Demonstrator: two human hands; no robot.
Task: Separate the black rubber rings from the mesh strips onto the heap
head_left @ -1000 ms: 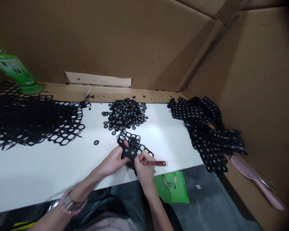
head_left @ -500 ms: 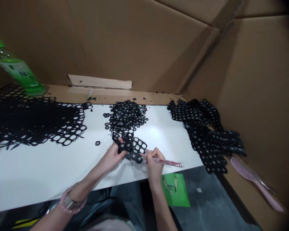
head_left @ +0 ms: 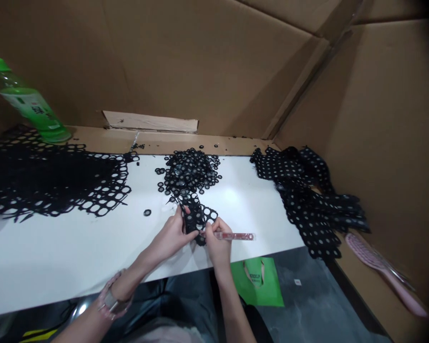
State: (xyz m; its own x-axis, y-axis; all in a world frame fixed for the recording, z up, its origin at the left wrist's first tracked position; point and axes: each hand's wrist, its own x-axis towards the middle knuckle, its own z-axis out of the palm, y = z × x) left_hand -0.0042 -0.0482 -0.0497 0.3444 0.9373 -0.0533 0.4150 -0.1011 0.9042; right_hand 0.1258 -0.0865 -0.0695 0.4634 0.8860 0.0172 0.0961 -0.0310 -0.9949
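My left hand (head_left: pixel 173 233) is closed on a piece of black perforated sheet (head_left: pixel 210 215), thumb on top near its lower edge. Some round pieces still sit in that sheet, while other holes show the white table through them. In my right hand (head_left: pixel 219 245) is a slim pen-like tool with a red and clear handle (head_left: pixel 241 236). Its tip meets the sheet close to my left thumb; the exact contact is too small to make out. Just beyond the sheet lies a heap of small black rings (head_left: pixel 191 169). One loose ring (head_left: pixel 147 212) rests left of my left hand.
Black netting with open holes (head_left: pixel 103 197) is piled on the left of the white table (head_left: pixel 75 257). A green bottle (head_left: pixel 39 112) stands behind it. Dotted black sheets (head_left: pixel 303 209) overhang the right edge, near a pink hairbrush (head_left: pixel 375 264). A green bag (head_left: pixel 264 286) is below. Cardboard walls surround the table.
My right hand and the tool have moved left, closer to my left hand. The sheet has turned and bunched a little in my left hand. The view has shifted slightly.
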